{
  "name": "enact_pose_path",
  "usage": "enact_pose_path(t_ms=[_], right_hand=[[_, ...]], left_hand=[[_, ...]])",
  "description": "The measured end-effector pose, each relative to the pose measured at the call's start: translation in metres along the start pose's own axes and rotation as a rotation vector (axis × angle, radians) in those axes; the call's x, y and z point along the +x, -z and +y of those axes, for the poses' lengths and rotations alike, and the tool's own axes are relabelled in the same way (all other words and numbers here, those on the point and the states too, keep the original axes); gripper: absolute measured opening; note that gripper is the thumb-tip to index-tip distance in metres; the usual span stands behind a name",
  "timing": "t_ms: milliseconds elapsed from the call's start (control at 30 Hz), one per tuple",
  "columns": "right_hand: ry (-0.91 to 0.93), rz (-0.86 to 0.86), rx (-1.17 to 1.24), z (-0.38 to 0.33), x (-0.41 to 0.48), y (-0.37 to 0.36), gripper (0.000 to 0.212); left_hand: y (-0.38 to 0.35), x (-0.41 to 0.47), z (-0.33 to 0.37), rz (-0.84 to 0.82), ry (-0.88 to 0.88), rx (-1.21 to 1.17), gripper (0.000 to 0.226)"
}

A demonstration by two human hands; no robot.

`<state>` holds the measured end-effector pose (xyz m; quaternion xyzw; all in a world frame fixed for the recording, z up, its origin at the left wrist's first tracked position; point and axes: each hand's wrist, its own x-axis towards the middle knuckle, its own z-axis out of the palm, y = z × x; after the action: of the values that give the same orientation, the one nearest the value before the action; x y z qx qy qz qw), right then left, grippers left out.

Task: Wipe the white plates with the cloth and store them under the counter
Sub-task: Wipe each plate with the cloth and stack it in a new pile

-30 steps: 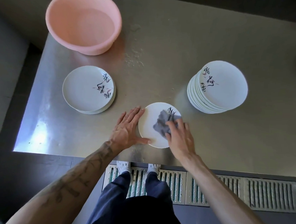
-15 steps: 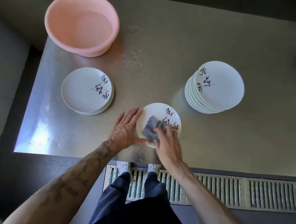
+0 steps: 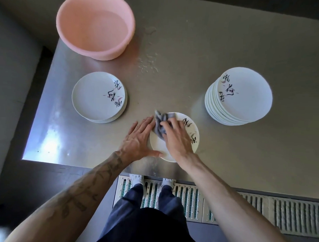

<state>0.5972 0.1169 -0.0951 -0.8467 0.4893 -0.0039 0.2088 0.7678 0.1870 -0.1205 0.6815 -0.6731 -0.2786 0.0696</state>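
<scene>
Now plate (image 3: 158,145) lies flat (cloth (image 3: 160,125) bunched atop).

Two plate stacks (image 3: 99,97) (image 3: 244,95), one lone plate (image 3: 158,147), one cloth (image 3: 160,124), one basin (image 3: 106,53) (pink).

Basin (image 3: 67,39): pink. Counter (image 3: 184,71): dull grey steel, bright glare patch at left. Plate (image 3: 158,147), left stack (image 3: 94,97), right stack (image 3: 250,98): white, black brush characters plus faint pink and grey leaf strokes near one edge. Cloth (image 3: 160,125): grey. Trousers (image 3: 142,214): dark navy. Shoes (image 3: 136,179): white. Floor grate (image 3: 193,203): pale metal, green in the slots. Left forearm (image 3: 84,188): dark tattoo lettering.
</scene>
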Motion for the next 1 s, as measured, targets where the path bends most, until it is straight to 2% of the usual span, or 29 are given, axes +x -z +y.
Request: enact_pose_path(t_ms=[67,233,333,433,633,833,900,1000], right_hand=[[0.056,-0.035,0.011,-0.003,-0.004,-0.001,0.056],[-0.127,0.074,-0.053,0.031,-0.007,0.010,0.043],[-0.175,0.115,-0.121,0.043,-0.039,0.009,0.045],[-0.210,0.104,-0.065,0.029,-0.076,0.001,0.039],[-0.171,0.009,0.228,-0.023,-0.077,-0.016,0.032],[-0.112,0.050,0.075,0.011,-0.071,-0.004,0.037],[-0.160,0.107,0.061,0.029,-0.078,0.004,0.038],[-0.221,0.162,0.091,0.044,-0.084,0.011,0.034]], left_hand=[[0.001,0.000,0.001,0.011,0.004,0.008,0.138],[0.005,0.000,0.003,-0.018,0.009,0.010,0.137],[0.004,-0.001,0.003,-0.005,0.014,0.021,0.137],[0.003,-0.001,0.002,-0.003,0.009,0.030,0.138],[0.002,0.000,0.000,-0.030,-0.002,0.052,0.140],[0.005,0.000,0.005,-0.055,-0.017,0.128,0.143],[0.006,-0.002,0.008,-0.029,-0.053,0.171,0.140],[0.007,-0.003,0.012,0.034,-0.238,0.317,0.129]])
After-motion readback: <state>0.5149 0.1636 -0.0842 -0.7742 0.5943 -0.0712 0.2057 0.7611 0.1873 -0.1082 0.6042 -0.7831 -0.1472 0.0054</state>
